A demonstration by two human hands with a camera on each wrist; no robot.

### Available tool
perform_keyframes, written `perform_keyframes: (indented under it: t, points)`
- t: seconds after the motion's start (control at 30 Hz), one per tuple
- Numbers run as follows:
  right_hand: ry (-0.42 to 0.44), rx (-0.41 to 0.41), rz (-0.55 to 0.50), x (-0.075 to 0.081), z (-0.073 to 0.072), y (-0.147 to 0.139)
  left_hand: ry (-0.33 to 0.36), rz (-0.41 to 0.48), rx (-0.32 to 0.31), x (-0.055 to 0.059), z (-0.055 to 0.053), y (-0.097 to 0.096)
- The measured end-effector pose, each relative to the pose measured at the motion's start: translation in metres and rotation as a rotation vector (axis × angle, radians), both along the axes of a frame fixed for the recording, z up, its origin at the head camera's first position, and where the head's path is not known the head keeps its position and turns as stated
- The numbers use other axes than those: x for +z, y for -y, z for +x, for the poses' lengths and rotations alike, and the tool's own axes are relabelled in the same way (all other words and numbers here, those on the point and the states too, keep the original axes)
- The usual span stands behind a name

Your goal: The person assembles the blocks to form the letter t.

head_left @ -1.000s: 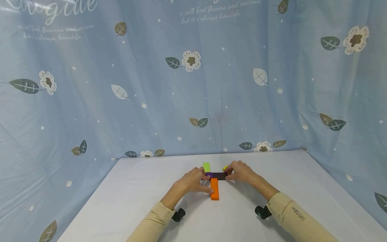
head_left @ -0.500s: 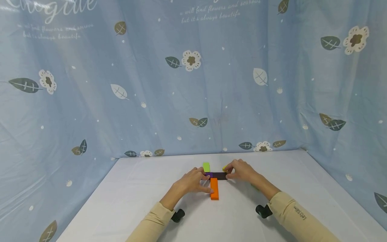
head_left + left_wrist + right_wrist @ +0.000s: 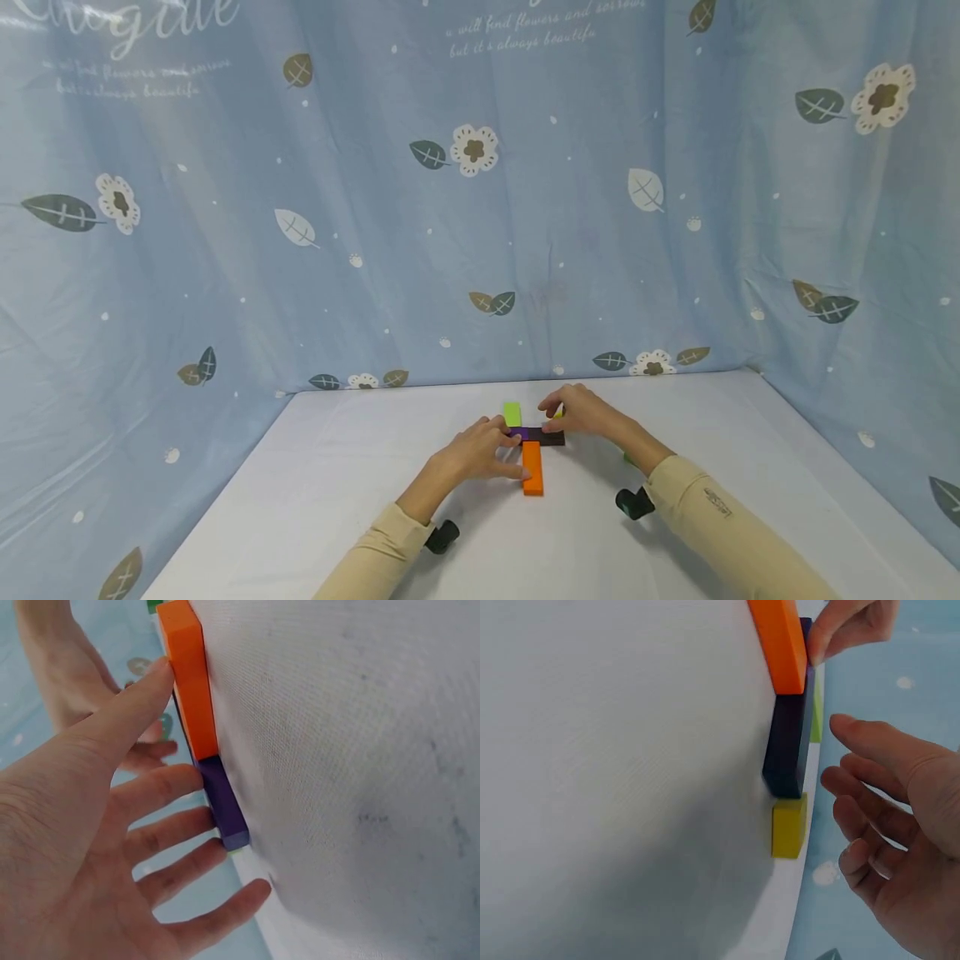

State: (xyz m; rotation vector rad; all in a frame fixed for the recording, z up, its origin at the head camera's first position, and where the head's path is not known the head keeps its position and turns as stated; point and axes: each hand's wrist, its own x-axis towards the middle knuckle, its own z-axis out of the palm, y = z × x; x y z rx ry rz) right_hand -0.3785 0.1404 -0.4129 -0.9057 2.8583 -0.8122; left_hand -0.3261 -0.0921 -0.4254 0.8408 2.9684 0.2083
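Observation:
My left hand (image 3: 474,450) spreads its fingers along the blocks. In the left wrist view the thumb tip touches the orange block (image 3: 191,682), and a fingertip rests against the purple block (image 3: 223,802). My right hand (image 3: 907,817) is raised off the blocks with loosely bent fingers and holds nothing. In the head view it is above the black block (image 3: 551,437), which lies end to end with the purple one. The orange block extends from this row toward me. A yellow block (image 3: 789,827) is at the black block's outer end. A lime-green block (image 3: 512,414) lies behind the purple one.
A white-covered table (image 3: 360,467) lies under everything. Something green (image 3: 628,458), mostly hidden, shows beneath my right forearm. Dark wrist cameras hang under both sleeves. A blue curtain (image 3: 375,208) with printed leaves and flowers stands behind and at both sides.
My right hand has come away from the black block's right end and the yellow block, moving up and left. The left hand and the blocks stay where they were.

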Motion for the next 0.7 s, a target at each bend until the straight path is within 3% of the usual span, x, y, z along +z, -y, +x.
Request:
perform_keyframes:
  t: [0.7]
  points:
    - [0.146,-0.059,-0.04,-0.017,-0.031,0.035,0.022,0.023,-0.01,0.001,-0.001,0.001]
